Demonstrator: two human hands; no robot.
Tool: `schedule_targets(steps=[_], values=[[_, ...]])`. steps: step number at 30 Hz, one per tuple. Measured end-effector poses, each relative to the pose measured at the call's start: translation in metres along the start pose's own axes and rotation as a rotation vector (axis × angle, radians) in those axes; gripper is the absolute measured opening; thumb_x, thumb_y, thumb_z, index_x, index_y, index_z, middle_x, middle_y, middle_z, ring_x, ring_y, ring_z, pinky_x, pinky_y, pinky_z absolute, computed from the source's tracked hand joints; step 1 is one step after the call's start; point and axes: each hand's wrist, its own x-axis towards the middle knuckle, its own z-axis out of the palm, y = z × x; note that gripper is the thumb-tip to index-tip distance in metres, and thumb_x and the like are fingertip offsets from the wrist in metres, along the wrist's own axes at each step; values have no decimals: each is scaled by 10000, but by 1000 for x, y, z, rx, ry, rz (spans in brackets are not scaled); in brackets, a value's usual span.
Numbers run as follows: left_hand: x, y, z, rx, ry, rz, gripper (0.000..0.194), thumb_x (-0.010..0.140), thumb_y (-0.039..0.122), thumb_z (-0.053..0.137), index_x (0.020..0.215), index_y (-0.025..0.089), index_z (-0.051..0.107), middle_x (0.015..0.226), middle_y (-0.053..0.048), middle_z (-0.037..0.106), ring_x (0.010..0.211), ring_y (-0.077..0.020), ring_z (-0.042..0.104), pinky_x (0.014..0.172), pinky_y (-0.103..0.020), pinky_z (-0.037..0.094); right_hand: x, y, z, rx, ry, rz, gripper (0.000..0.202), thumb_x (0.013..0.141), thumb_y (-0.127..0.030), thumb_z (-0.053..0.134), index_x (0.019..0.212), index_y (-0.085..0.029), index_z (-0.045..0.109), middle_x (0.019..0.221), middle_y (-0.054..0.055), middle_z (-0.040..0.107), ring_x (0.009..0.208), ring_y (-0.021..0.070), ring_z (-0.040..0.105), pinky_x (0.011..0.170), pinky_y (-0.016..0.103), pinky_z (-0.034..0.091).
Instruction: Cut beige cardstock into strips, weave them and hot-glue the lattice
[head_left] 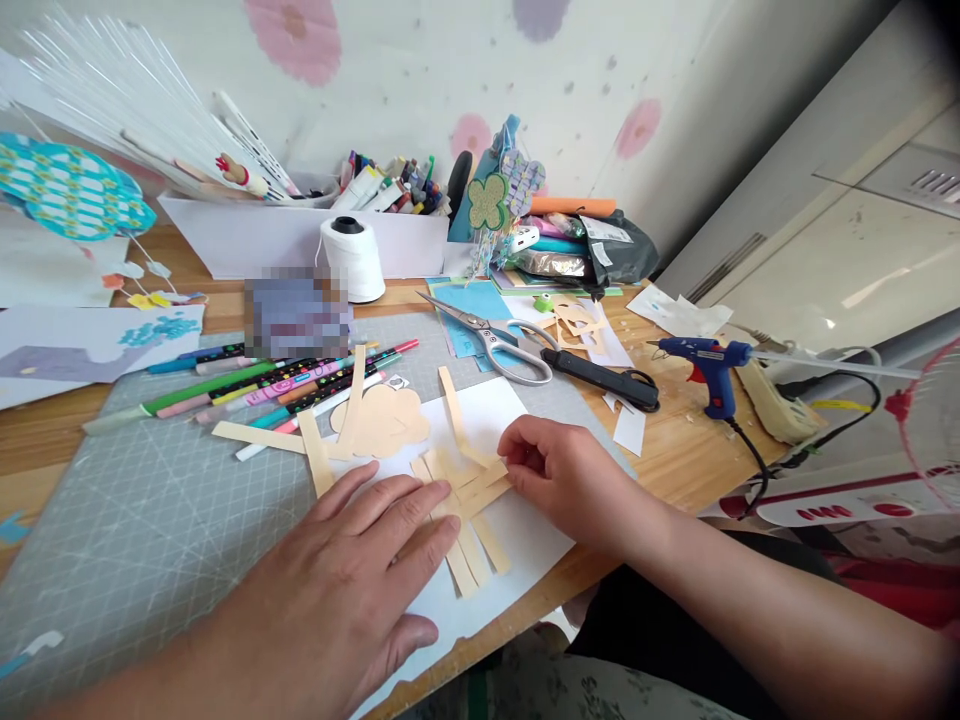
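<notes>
The person's left hand (360, 550) lies nearest, palm down and gripping nothing, its fingers loosely spread and their tips resting on the left edge of some interlaced beige paper strips (480, 488). From where I'm standing, the right hand (562, 475) seems to be pinching the right end of a cross strip (491, 490) between thumb and forefinger, the other fingers curled in. The strips lie on a white sheet (525, 535) at the near edge of the wooden table (682, 440), over a grey cutting mat (180, 540). One more strip (453, 412) slants away toward the far side. Just past the left hand I can see a cloud-shaped beige cutout (397, 415) with loose strips (317, 448) about it, and coloured pens (262, 385) farther left. Scissors (491, 345) lie open beyond the sheet; a blue glue gun (712, 365) is off to the right.
</notes>
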Motion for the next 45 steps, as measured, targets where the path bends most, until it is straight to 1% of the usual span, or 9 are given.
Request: schedule_targets(steps=[5,12,17,22,26,29,32,36,45], values=[[6,1,-4,0,-20,1,340,838,456,685,1137,295,657,1243,-6,673,1107,-246,576,1034,-434,333,-5,2,2,-16,70,-55,154,800,-67,556,830,-196,634,799,13,658,659,132,567,620,252,436],[-3,0,5,-13,-7,-18,386,847,471,671,1194,308,624,1314,4,631,1173,-250,538,1100,-451,246,-6,3,0,11,33,-17,142,787,-85,600,848,-199,658,745,-2,667,632,133,591,606,256,460],[2,0,-1,0,-8,2,385,840,470,678,1185,304,640,1280,-15,647,1149,-247,550,1077,-438,303,-8,2,2,190,9,3,228,799,-99,604,997,-205,644,1007,31,659,599,85,605,567,230,478],[10,-1,-12,2,-67,17,354,831,451,697,1151,305,664,1238,-6,679,1090,-234,594,1013,-408,371,-5,4,-4,83,-88,-263,290,850,-61,550,1084,-199,652,1061,60,663,692,113,609,645,249,502],[9,-1,-12,-4,-69,23,330,839,460,684,1129,303,671,1258,3,676,1102,-241,598,1014,-421,364,7,14,-21,-36,-96,-470,277,894,-191,621,1166,-159,667,1148,125,616,927,196,609,855,349,501],[8,0,-10,-6,-51,0,319,851,455,669,1129,298,668,1258,-1,675,1115,-250,589,1032,-440,344,17,22,-32,-125,-214,-607,367,857,-302,709,1209,-202,682,1207,133,573,1076,256,532,976,441,433],[8,0,-9,-7,-48,4,325,847,457,675,1129,294,669,1239,-9,683,1097,-249,592,1037,-442,341,24,25,-34,-212,-282,-601,515,773,-418,782,1244,-240,673,1224,130,543,1102,288,476,993,486,409],[5,1,-6,-4,-28,-17,353,861,486,651,1157,293,656,1259,-7,668,1132,-247,568,1075,-443,280,29,22,-27,-274,-307,-600,557,773,-464,768,1275,-250,656,1199,117,541,1079,287,449,991,472,410],[0,3,-3,-30,-68,-48,373,890,547,582,1167,307,649,1299,24,641,1192,-234,524,1155,-398,134,31,27,-13,-273,-201,-652,613,794,-577,688,1293,-223,653,1159,156,550,1040,318,449,938,514,410]])
